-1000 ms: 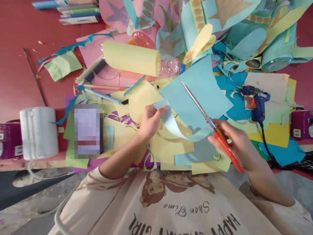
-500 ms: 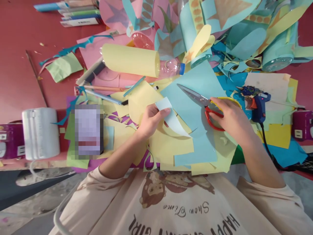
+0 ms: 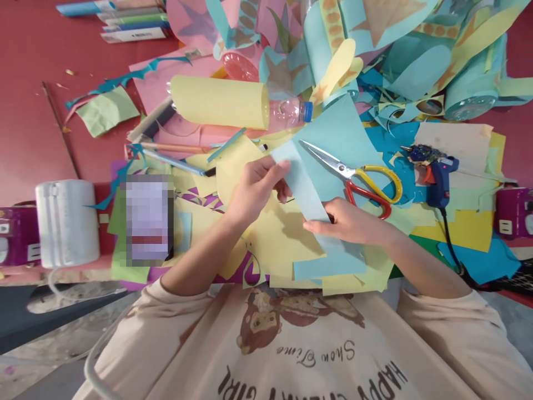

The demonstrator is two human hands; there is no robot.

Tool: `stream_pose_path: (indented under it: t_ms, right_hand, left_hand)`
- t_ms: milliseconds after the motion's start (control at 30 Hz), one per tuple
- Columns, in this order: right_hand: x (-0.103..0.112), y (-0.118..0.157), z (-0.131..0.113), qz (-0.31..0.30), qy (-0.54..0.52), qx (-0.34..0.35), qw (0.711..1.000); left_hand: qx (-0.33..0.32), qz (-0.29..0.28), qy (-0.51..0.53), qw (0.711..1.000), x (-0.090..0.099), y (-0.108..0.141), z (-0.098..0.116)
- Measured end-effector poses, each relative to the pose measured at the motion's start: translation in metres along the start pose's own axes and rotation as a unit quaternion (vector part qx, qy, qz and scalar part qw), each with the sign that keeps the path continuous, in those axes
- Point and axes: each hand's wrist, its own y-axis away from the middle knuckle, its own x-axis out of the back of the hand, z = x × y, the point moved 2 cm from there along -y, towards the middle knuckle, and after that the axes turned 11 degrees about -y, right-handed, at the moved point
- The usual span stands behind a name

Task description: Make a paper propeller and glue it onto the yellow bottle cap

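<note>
Blue strip [image 3: 305,184]: seemingly being straightened; light tension needed next
Left hand [image 3: 259,186]: far end pinched
Right hand [image 3: 351,222]: near end pinched

The left hand [image 3: 260,186] sits mid-frame in a pinch, thumb [image 3: 278,171] uppermost, the left forearm [image 3: 200,250] slanting up from lower left. Right of centre and slightly lower, the right hand [image 3: 352,221] pinches too, the right forearm [image 3: 425,264] angling in from lower right.

We wear a cream top [image 3: 200,350] with a brown-haired cartoon print [image 3: 260,328], dark "Show Time" script [image 3: 309,357] just below that print as we look down, black capitals [image 3: 395,382] farther below it, and creased sleeves [image 3: 453,314] either side.
</note>
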Motion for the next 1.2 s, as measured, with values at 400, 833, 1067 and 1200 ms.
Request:
stream_pose_path:
  t_ms: [400,833,1067,1200]
  right_hand:
    - [0.021,-0.030,0.015,0.296,-0.293,0.181,0.891]
    - [0.021,-0.031,0.031,0.242,-0.307,0.136,0.910]
    - [0.017,-0.031,0.023,0.260,-0.296,0.133,0.910]
    - [0.015,-0.028,0.018,0.249,-0.283,0.114,0.919]
  left_hand:
    - [-0.017,-0.034,-0.023,0.999,-0.005,-0.003,-0.021]
    - [-0.080,0.086,0.009,0.993,0.008,-0.005,-0.024]
    - [-0.054,-0.063,0.080,0.993,-0.001,-0.003,-0.023]
    - [-0.112,-0.126,0.008,0.986,-0.006,0.000,-0.024]
